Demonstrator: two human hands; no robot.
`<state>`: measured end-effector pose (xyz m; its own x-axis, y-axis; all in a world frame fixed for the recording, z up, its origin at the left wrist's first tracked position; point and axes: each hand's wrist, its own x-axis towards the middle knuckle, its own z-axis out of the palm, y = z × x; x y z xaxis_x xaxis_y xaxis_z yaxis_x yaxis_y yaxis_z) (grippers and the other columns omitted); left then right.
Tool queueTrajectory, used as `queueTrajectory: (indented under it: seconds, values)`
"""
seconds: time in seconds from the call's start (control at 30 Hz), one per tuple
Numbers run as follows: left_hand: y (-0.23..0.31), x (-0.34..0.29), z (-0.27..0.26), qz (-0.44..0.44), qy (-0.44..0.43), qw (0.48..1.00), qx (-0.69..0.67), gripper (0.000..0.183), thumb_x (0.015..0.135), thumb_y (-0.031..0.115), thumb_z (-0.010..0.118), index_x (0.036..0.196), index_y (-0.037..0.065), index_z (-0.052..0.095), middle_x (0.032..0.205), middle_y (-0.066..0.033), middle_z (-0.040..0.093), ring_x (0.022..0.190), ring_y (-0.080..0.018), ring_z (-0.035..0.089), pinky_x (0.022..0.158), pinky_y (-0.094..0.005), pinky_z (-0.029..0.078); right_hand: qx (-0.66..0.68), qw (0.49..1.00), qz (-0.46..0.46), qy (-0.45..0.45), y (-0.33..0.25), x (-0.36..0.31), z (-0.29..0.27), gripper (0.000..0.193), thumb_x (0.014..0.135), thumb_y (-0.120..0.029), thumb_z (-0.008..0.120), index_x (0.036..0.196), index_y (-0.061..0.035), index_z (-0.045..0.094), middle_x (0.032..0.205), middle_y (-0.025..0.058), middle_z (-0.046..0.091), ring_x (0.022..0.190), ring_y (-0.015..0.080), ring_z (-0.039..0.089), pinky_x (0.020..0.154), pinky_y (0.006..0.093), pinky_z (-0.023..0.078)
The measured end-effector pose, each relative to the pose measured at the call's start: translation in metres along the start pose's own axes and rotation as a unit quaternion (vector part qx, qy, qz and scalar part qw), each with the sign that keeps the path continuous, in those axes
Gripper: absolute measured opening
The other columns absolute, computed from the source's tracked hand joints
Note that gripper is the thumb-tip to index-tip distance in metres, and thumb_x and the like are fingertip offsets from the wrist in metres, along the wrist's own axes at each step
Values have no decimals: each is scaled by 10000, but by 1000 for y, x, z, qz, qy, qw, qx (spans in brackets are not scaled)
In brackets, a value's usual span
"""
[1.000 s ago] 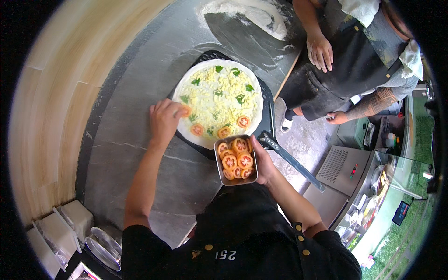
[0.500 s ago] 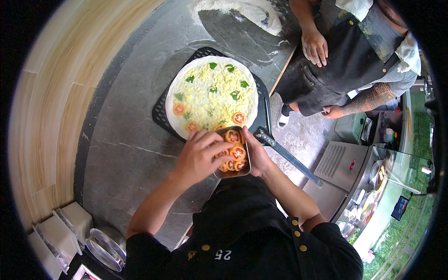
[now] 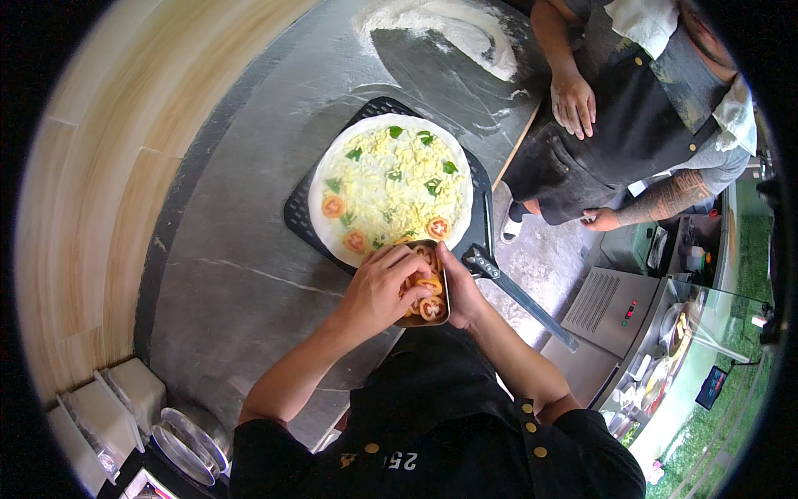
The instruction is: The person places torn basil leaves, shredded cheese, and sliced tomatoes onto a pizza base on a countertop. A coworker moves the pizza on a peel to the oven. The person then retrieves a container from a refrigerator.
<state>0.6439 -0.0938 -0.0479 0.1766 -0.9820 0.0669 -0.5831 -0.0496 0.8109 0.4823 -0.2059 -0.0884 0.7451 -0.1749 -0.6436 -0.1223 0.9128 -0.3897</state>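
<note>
My right hand grips a small metal container by its right side. Inside lie several round tomato slices. My left hand reaches into it, fingers curled and pinching a tilted tomato slice. Just beyond the container, a round pizza base carries pale shredded cheese, green leaves and a few tomato slices near its lower edge. It rests on a black perforated pizza peel, whose handle slants toward the lower right. The container and my left hand cover the pizza's nearest edge.
White flour is spread over the far end of the dark stone counter. A co-worker in a black apron stands at the right. Stacked pale bins and round metal pans sit lower left. A glass-fronted food counter stands lower right.
My left fingers have gone deeper into the container and a slice there has tipped up. The whole scene has shifted slightly right and down in the picture.
</note>
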Motion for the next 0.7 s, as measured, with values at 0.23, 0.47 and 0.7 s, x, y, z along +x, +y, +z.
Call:
queueTrajectory:
  seconds: [0.23, 0.47, 0.7]
  values:
    - [-43, 18, -41, -75, 183, 973, -121, 157, 913, 127, 872, 1006, 52, 771, 932, -52, 767, 868, -138, 710, 819, -308, 564, 62, 998, -19, -27, -6, 12, -1, 786, 1089, -674, 488, 1558, -43, 487, 1494, 210, 625, 1310, 344, 679, 1112, 505, 567]
    - [-185, 98, -83, -197, 156, 967, 49, 193, 935, 190, 858, 1056, 73, 763, 973, -103, 813, 864, -209, 785, 769, -357, 592, 81, 995, -59, -16, -17, 5, -10, 817, 1081, -680, 505, 1597, -50, 439, 1555, 208, 583, 1366, 358, 645, 1147, 514, 544]
    - [-148, 97, -71, -48, 243, 939, 237, 240, 880, 276, 877, 1073, 168, 782, 1016, -34, 676, 1020, -282, 671, 921, -439, 468, 117, 991, -66, -22, -22, 0, -16, 781, 1094, -671, 484, 1581, -60, 461, 1522, 209, 610, 1342, 345, 666, 1134, 510, 554]
